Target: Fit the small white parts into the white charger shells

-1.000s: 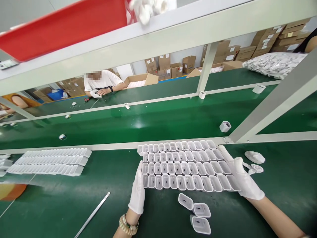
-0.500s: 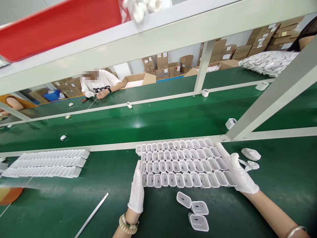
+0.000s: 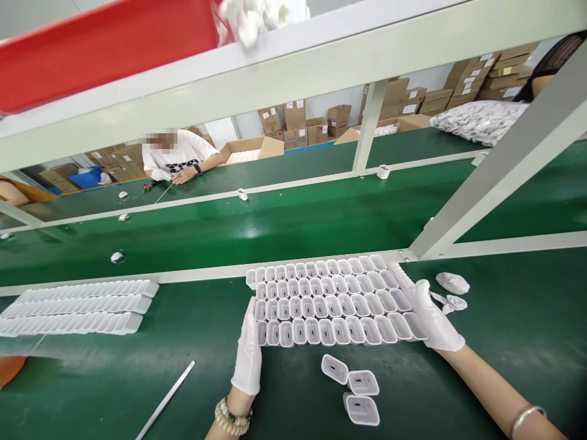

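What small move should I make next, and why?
Probably slide the white-gloved left grip forward and nudge the back-left rounded white plastic cup rightward, since it juts out left of the three rows of matching cups in front, while the white-gloved right grip lies along their right ends.

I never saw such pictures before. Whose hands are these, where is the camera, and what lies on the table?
No machine here: these are a person's left hand and right hand in white gloves, seen from a camera on that person's head. On the green table stand four rows of white containers. The left hand rests against their left end, the right hand against the right; nothing seems lifted. Three loose containers lie nearer; a thin strip and other white rows are further left.
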Available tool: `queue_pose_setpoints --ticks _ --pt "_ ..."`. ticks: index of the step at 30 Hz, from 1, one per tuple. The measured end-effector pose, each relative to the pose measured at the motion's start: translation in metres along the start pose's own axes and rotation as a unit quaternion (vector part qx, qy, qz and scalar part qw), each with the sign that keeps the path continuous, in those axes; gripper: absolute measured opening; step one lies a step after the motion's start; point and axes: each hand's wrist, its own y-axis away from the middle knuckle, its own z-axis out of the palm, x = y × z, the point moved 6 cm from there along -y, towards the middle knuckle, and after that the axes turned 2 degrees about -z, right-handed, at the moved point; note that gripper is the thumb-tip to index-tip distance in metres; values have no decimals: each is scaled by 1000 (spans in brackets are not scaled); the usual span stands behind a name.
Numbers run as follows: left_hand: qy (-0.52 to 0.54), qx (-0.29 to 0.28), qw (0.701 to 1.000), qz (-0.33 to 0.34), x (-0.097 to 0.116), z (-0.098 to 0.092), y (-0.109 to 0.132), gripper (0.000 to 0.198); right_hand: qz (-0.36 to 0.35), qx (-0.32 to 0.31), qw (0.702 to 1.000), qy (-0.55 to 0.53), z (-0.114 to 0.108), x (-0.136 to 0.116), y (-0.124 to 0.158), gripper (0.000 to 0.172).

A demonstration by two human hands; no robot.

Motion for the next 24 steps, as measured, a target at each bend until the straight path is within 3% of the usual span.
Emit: queue_pose_setpoints --ticks 8,15,24 --pt "-3 -2 1000 -7 1 0 1 55 -14 -25 997 70 -1 0 -4 57" --pt "-5 -1 1000 -10 6 2 2 55 20 -7 1000 -17 -1 4 -5 56" --pt "-13 9 1000 15 3 0 -1 51 27 16 999 -40 7 4 -1 66"
